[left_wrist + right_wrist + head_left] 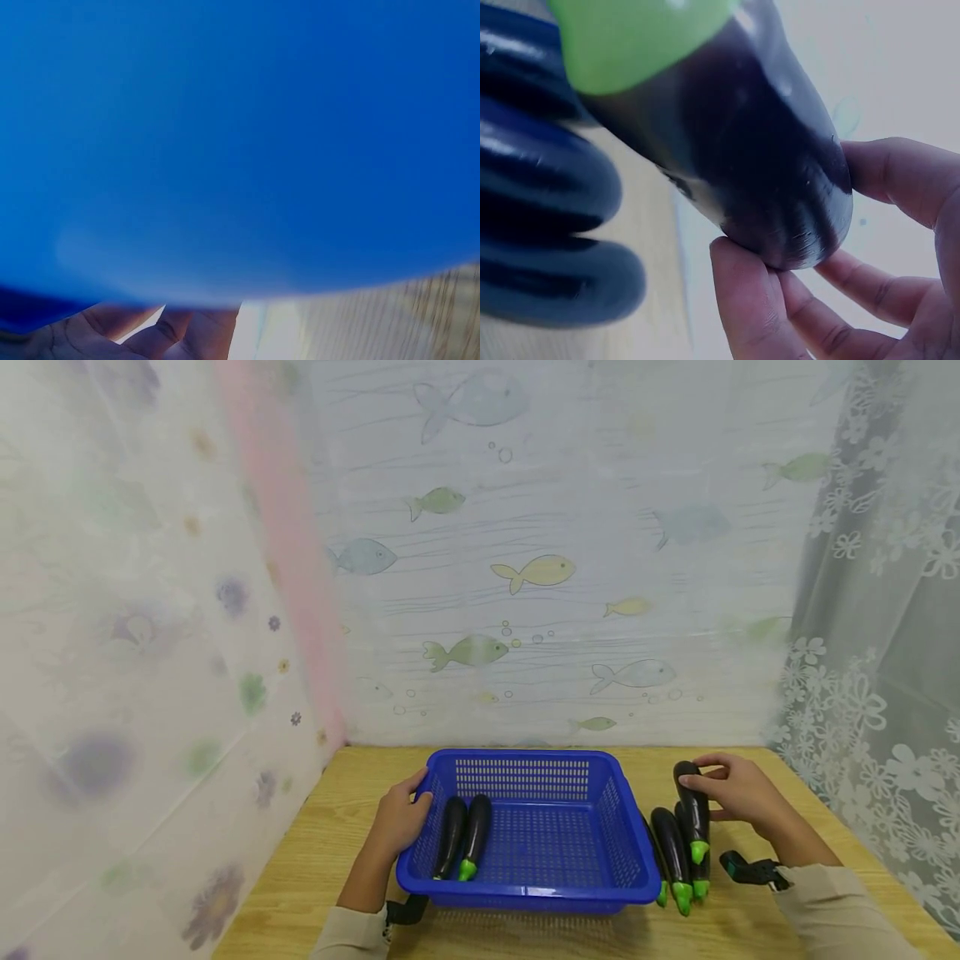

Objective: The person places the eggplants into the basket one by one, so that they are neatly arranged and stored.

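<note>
A blue plastic basket (525, 892) stands mid-table with two dark eggplants (476, 837) lying side by side in its left part. My left hand (401, 817) grips the basket's left rim; in the left wrist view the blue wall (240, 150) fills most of the picture, fingers (210, 334) below it. My right hand (738, 789) pinches one eggplant (692, 802) by its rounded end, green cap pointing down toward me. In the right wrist view thumb and fingers (746, 300) hold that eggplant (735, 150). Several more eggplants (671, 847) lie beneath and beside it, right of the basket.
The wooden table (322, 860) meets a fish-patterned curtain (555, 693) at the back. Flowered sheeting (135, 693) hangs on the left, lace-like curtain (862, 710) on the right. Black wrist cameras (750, 868) sit below both hands.
</note>
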`<state>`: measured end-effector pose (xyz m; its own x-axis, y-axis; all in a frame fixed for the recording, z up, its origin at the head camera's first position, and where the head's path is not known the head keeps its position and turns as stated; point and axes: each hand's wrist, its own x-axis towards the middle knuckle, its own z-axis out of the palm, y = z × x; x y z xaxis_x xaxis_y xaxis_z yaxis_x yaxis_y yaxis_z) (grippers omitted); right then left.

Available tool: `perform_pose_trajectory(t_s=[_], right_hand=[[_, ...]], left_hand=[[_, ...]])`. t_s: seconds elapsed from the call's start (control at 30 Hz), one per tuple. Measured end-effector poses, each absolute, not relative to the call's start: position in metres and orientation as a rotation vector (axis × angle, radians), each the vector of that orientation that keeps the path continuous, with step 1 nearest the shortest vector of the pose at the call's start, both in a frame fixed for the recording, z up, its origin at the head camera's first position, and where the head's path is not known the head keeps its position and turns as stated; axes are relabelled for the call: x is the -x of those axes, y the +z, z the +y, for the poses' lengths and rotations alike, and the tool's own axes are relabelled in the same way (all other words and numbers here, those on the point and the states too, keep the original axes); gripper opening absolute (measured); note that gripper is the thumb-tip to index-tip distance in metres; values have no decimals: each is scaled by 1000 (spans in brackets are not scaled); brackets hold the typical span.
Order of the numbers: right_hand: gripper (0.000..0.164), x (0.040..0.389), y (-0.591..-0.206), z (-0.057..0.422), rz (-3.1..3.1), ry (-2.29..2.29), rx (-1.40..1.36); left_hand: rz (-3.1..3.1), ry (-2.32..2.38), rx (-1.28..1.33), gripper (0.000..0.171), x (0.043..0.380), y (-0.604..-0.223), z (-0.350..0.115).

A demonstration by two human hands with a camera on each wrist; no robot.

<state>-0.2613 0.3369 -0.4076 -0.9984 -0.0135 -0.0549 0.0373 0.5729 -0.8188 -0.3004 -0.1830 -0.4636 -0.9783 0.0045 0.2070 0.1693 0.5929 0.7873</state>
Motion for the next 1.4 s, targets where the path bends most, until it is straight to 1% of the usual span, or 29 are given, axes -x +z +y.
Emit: perform_pose_trajectory(t_s=[0.4,0.73,1.4], right_hand=[[81,270,-395,315,2707,-1488,37],[80,278,-388,296,2701,-1482,53],[70,294,-389,243,2648,-1551,140]], left_hand=[[-2638,-1342,157,56,301,-465,-181],[-2647,-1330,121,50,301,-465,-181],[-2657,-1349,131,51,300,-462,-180]])
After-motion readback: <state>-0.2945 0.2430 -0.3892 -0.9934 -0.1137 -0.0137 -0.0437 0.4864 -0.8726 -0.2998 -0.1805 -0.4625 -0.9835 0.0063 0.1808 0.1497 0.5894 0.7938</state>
